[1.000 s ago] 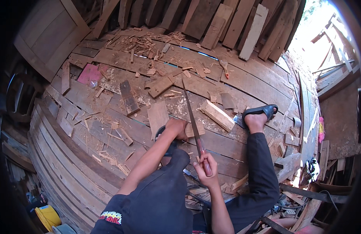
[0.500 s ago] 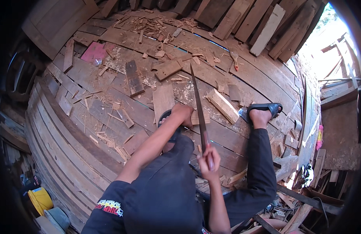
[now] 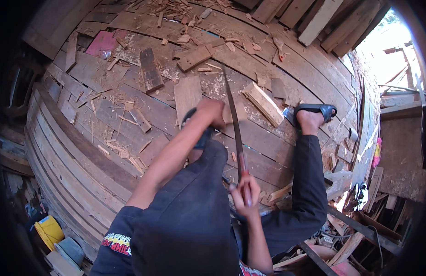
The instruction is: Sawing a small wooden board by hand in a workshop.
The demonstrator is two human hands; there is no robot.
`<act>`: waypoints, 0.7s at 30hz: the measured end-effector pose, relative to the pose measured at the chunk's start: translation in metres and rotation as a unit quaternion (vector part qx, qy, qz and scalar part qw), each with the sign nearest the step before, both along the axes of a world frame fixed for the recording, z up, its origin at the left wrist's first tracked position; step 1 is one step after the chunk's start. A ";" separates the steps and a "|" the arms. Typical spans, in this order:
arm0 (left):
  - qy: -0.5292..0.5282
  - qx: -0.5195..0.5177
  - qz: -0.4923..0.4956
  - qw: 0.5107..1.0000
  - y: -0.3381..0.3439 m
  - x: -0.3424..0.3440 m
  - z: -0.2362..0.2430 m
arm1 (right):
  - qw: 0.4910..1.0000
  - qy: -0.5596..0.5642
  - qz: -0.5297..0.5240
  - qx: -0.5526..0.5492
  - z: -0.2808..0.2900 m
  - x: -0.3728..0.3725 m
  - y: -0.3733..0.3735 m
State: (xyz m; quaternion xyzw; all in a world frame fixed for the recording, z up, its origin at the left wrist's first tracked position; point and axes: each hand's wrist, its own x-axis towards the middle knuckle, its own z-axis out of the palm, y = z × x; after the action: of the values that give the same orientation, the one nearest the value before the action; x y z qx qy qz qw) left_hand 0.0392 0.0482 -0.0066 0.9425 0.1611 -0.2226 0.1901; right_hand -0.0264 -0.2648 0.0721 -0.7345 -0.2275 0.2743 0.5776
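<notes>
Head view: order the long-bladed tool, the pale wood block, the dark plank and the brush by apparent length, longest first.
1. Long-bladed tool
2. Pale wood block and dark plank: too alike to rank
3. Brush

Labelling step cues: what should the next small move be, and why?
Probably settle the right hand's long-bladed tool onto the pale wood piece: the blade crosses it in view, and the left hand is at its left side. Contact can't be judged from this angle.
</notes>
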 end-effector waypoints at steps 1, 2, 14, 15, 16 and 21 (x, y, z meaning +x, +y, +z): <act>0.005 -0.006 0.021 1.000 0.004 0.001 0.003 | 1.000 0.005 -0.012 -0.003 0.006 0.007 0.009; 0.009 -0.013 0.043 0.999 0.008 0.003 0.006 | 1.000 0.004 -0.019 -0.007 0.004 0.004 -0.001; 0.015 0.005 -0.015 1.000 0.003 0.004 0.012 | 0.998 -0.002 0.042 -0.042 0.028 -0.009 -0.036; 0.018 0.004 -0.015 1.000 0.006 0.003 0.012 | 0.999 -0.014 0.044 -0.020 0.016 0.008 -0.005; 0.024 -0.005 0.000 1.000 0.009 0.002 0.008 | 0.999 0.015 0.036 -0.012 0.011 0.024 0.014; 0.034 -0.018 0.012 0.999 0.017 -0.009 0.006 | 0.998 0.009 0.038 -0.039 0.028 0.010 -0.018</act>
State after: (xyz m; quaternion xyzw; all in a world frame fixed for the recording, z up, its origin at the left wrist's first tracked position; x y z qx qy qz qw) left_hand 0.0307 0.0653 -0.0007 0.9289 0.1748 -0.2553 0.2036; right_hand -0.0165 -0.2830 0.0996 -0.7446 -0.2396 0.3114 0.5397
